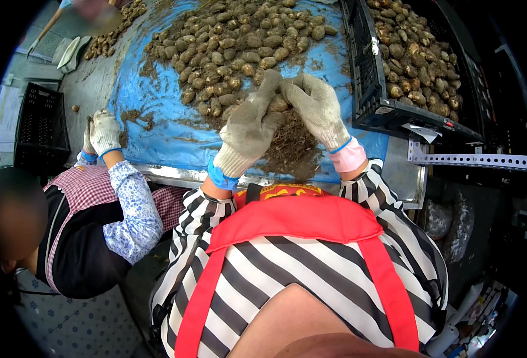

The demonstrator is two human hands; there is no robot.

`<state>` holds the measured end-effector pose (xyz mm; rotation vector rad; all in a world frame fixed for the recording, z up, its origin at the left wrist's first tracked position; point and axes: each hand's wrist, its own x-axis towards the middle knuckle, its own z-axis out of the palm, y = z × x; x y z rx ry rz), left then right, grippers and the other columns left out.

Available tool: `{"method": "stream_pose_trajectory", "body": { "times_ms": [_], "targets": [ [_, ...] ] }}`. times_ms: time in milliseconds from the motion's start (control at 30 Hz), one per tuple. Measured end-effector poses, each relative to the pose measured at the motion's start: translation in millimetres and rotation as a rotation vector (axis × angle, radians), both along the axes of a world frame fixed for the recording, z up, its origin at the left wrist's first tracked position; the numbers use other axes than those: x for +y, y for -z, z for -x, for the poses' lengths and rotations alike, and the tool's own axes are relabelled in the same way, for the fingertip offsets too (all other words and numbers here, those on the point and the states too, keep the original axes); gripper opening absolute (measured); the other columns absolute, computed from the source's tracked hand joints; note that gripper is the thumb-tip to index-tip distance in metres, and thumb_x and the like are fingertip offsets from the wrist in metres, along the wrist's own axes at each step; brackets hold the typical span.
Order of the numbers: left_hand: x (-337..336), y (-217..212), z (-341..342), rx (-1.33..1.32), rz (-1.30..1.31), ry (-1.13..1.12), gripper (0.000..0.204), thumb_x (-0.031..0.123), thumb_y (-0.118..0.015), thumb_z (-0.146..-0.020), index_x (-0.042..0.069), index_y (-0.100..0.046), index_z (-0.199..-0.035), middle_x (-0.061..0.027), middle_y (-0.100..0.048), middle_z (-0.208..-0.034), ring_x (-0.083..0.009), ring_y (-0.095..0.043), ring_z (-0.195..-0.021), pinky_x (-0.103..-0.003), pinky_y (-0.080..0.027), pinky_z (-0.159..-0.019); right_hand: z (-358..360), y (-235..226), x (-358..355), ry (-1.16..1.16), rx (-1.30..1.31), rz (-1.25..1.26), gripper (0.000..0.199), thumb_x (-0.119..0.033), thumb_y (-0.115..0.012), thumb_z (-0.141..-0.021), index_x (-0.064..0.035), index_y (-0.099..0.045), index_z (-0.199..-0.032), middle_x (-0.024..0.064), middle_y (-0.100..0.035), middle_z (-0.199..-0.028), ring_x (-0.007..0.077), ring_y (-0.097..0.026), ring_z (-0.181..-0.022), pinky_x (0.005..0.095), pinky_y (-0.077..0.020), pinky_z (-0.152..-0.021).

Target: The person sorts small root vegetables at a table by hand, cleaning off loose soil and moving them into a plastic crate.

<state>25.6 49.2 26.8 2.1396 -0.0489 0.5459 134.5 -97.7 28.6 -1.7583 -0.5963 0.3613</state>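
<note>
grey knit gloves, dirt-stained: the left hand (248,128) and right hand (318,107) together pinch one lumpy brown bulb (277,104) between their fingertips, above a tangle of stringy roots (293,146). behind, a heap of muddy bulbs (233,45) lies on a wrinkled blue tarp (156,131) over a metal table (403,173); a black crate (371,83) stands at right.

Bright, even light; fisheye edges bend, corners black, perhaps blurred.

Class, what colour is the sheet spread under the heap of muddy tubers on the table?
Blue, smeared with brown mud; the sheet shows best in the head view.
</note>
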Motion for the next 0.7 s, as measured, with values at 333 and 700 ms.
{"method": "stream_pose_trajectory", "body": {
  "times_ms": [333, 700],
  "targets": [
    [-1.4, -6.2, 3.5, 0.236, 0.673, 0.041, 0.058, 0.02, -0.066, -0.098, -0.003, -0.048, -0.148, -0.0133, -0.066, -0.126, -0.0171, -0.068, -0.107, -0.027, -0.056, -0.091, 1.1, 1.5, -12.6, -0.103, 0.323, -0.467, 0.025, -0.017, -0.062, -0.101, 0.0037, -0.068, -0.114, 0.0079, -0.071, -0.097, 0.0126, -0.065, -0.084, 0.0264, -0.0534, -0.076],
    [0.4, 12.8, 1.2, 0.025, 0.452, -0.003, 0.045, 0.01, -0.072, -0.091, 0.002, -0.064, -0.135, -0.0149, -0.07, -0.117, -0.0181, -0.069, -0.099, -0.03, -0.056, -0.084, 8.1, -0.7, -14.3, -0.095, 0.121, -0.175, 0.021, -0.009, -0.063, -0.095, 0.0, -0.069, -0.113, 0.0102, -0.07, -0.097, 0.0207, -0.065, -0.09, 0.0327, -0.0525, -0.08]
  ]
}}
